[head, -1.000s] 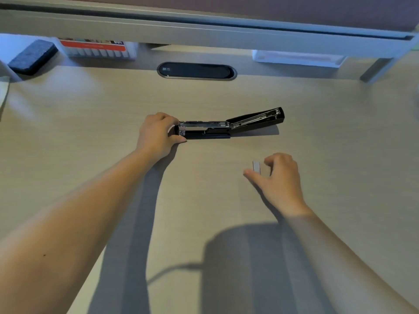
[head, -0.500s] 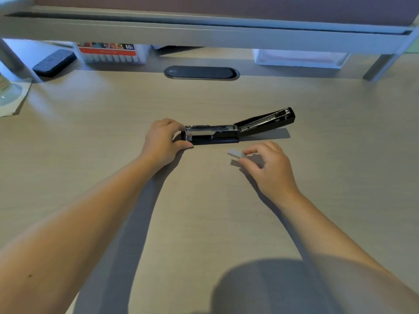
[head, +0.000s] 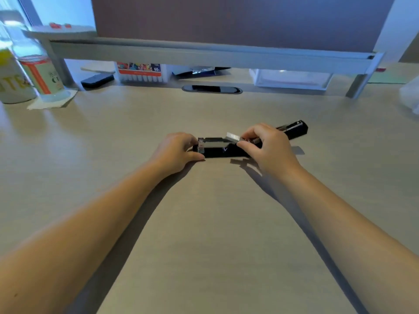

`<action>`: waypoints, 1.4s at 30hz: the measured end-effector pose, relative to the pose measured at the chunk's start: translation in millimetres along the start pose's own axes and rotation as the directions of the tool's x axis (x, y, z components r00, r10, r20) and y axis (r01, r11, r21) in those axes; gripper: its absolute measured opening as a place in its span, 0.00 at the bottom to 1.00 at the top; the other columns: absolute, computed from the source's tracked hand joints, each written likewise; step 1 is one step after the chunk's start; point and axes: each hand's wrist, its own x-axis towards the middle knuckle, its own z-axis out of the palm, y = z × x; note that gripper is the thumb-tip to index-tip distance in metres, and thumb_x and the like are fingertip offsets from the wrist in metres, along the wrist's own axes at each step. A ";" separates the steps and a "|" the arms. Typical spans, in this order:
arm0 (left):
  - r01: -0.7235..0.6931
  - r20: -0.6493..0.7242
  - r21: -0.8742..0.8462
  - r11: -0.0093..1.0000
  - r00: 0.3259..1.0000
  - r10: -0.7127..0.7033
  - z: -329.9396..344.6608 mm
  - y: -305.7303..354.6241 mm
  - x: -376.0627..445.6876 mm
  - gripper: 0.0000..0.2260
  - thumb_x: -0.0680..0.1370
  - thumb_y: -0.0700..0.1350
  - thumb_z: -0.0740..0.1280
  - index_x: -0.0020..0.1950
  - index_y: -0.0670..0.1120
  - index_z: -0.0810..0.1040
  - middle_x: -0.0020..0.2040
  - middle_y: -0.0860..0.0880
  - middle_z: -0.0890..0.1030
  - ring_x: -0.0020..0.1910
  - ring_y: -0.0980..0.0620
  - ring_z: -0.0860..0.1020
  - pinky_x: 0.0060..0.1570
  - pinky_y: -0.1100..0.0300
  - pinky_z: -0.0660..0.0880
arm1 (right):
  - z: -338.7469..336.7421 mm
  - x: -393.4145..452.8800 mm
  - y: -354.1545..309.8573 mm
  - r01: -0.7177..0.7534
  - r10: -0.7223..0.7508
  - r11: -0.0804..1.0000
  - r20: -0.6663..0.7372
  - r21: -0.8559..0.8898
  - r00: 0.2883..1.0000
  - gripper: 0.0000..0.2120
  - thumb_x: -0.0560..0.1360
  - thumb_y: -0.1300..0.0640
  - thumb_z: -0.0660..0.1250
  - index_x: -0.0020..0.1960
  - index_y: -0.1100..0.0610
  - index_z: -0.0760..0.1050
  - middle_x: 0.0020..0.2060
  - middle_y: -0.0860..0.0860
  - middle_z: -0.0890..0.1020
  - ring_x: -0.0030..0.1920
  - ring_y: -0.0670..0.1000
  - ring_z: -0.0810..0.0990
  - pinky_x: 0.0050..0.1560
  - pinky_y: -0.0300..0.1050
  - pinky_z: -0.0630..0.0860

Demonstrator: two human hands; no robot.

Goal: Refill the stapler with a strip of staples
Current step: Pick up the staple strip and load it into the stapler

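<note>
Head view: black hinged stapler (head: 217, 150) lies flat on the pale wood desk (head: 204, 223), lid swung open to the stapler's right, long axis left-right. Left hand (head: 175, 151) pinches its front end. Right hand (head: 266, 147), fingers closed on the short silver staple strip (head: 233, 136), holds it just above the open shiny metal channel (head: 213, 142), strip roughly parallel to it. Seating looks not yet done, though blur hides contact.
</note>
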 end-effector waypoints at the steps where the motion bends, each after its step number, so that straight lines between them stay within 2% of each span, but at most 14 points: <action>1: -0.003 0.010 0.008 1.000 1.000 0.003 -1.6 3.1 -11.5 0.15 0.70 0.47 0.68 0.53 0.41 0.75 0.55 0.41 0.78 0.54 0.44 0.72 0.48 0.56 0.66 | -2.2 -7.0 -4.4 0.013 -0.013 1.000 0.009 -0.003 1.000 0.08 0.72 0.57 0.64 0.46 0.62 0.76 0.42 0.54 0.76 0.44 0.50 0.71 0.41 0.40 0.63; 5: -0.051 0.055 0.037 0.998 0.997 0.049 -5.8 10.2 -51.2 0.16 0.70 0.48 0.69 0.54 0.41 0.75 0.55 0.41 0.78 0.56 0.44 0.72 0.52 0.54 0.68 | -4.1 -29.0 -22.7 0.071 -0.068 0.997 0.070 -0.036 0.995 0.08 0.72 0.58 0.64 0.47 0.62 0.76 0.44 0.54 0.77 0.45 0.48 0.70 0.40 0.38 0.60; 9: -0.071 0.058 0.006 0.997 0.996 0.070 -5.8 12.3 -72.3 0.16 0.69 0.48 0.70 0.53 0.42 0.76 0.54 0.43 0.79 0.55 0.45 0.73 0.50 0.56 0.66 | -0.3 -39.9 -31.2 0.050 -0.048 0.999 0.110 -0.018 0.993 0.08 0.72 0.58 0.64 0.48 0.61 0.76 0.48 0.56 0.80 0.46 0.48 0.71 0.40 0.36 0.60; 12: -0.060 0.040 -0.013 0.998 0.997 0.060 -3.4 11.9 -77.4 0.16 0.69 0.49 0.69 0.53 0.43 0.76 0.54 0.44 0.79 0.53 0.47 0.72 0.44 0.59 0.63 | 1.0 -43.4 -32.8 0.020 -0.014 0.999 0.157 -0.032 0.987 0.08 0.72 0.57 0.64 0.48 0.60 0.76 0.48 0.56 0.81 0.46 0.50 0.73 0.45 0.41 0.66; 16: -0.056 0.030 -0.033 0.998 0.998 0.057 -2.2 9.9 -75.2 0.16 0.69 0.48 0.69 0.54 0.43 0.75 0.54 0.44 0.78 0.54 0.47 0.71 0.49 0.56 0.65 | -0.1 -43.3 -34.5 -0.002 0.011 0.999 0.188 -0.049 0.982 0.08 0.72 0.57 0.65 0.47 0.60 0.77 0.44 0.55 0.82 0.45 0.54 0.77 0.47 0.47 0.72; 20: -0.068 0.022 -0.046 0.997 0.997 0.069 -0.8 5.8 -72.3 0.16 0.68 0.48 0.70 0.52 0.44 0.76 0.53 0.45 0.78 0.49 0.51 0.68 0.45 0.60 0.62 | -2.6 -40.3 -35.0 -0.020 0.031 0.999 0.225 -0.048 0.974 0.07 0.71 0.57 0.66 0.46 0.59 0.77 0.39 0.51 0.78 0.42 0.51 0.76 0.43 0.44 0.71; 22: -0.070 0.025 -0.053 0.996 0.997 0.071 -0.4 5.1 -71.1 0.16 0.68 0.48 0.70 0.52 0.44 0.76 0.52 0.45 0.78 0.50 0.51 0.69 0.45 0.60 0.61 | -3.5 -39.4 -35.7 -0.016 0.028 0.999 0.232 -0.050 0.972 0.07 0.71 0.57 0.66 0.46 0.59 0.78 0.38 0.50 0.77 0.42 0.49 0.75 0.41 0.41 0.70; 25: -0.074 0.029 -0.043 0.996 0.997 0.075 -0.3 4.9 -69.8 0.16 0.68 0.48 0.70 0.53 0.44 0.76 0.54 0.45 0.78 0.52 0.51 0.69 0.45 0.61 0.61 | -4.5 -38.1 -36.7 -0.015 0.027 0.999 0.236 -0.052 0.971 0.07 0.70 0.57 0.67 0.47 0.59 0.78 0.38 0.50 0.78 0.42 0.49 0.75 0.45 0.42 0.71; 29: -0.073 0.035 -0.035 0.997 0.997 0.074 -0.5 5.0 -69.3 0.17 0.68 0.49 0.70 0.54 0.44 0.76 0.55 0.46 0.78 0.54 0.49 0.70 0.47 0.60 0.62 | -5.9 -37.2 -36.4 -0.002 0.014 0.999 0.246 -0.047 0.969 0.08 0.70 0.58 0.68 0.47 0.59 0.78 0.38 0.50 0.78 0.41 0.49 0.76 0.39 0.36 0.70; 35: -0.076 0.037 -0.036 0.996 0.996 0.077 -0.3 5.0 -68.5 0.17 0.68 0.48 0.70 0.53 0.44 0.76 0.54 0.45 0.78 0.49 0.53 0.67 0.46 0.60 0.61 | -5.6 -36.6 -36.3 -0.011 0.024 0.999 0.267 -0.052 0.963 0.09 0.70 0.57 0.68 0.48 0.59 0.78 0.39 0.51 0.79 0.42 0.50 0.77 0.46 0.41 0.72; 39: -0.072 0.035 -0.027 0.997 0.997 0.073 -0.7 5.5 -68.9 0.17 0.68 0.48 0.70 0.54 0.44 0.76 0.55 0.45 0.78 0.53 0.50 0.69 0.46 0.60 0.61 | -5.4 -38.0 -38.5 -0.004 0.020 0.999 0.286 -0.053 0.958 0.09 0.70 0.58 0.67 0.49 0.59 0.78 0.45 0.56 0.83 0.46 0.54 0.79 0.52 0.49 0.76; 42: -0.066 0.037 -0.022 0.998 0.997 0.067 -0.8 6.1 -69.1 0.17 0.68 0.49 0.70 0.54 0.45 0.75 0.55 0.45 0.78 0.55 0.49 0.70 0.47 0.61 0.61 | -4.0 -39.9 -38.8 0.012 0.010 0.997 0.298 -0.073 0.955 0.09 0.70 0.57 0.67 0.49 0.58 0.77 0.46 0.56 0.83 0.47 0.54 0.79 0.52 0.53 0.76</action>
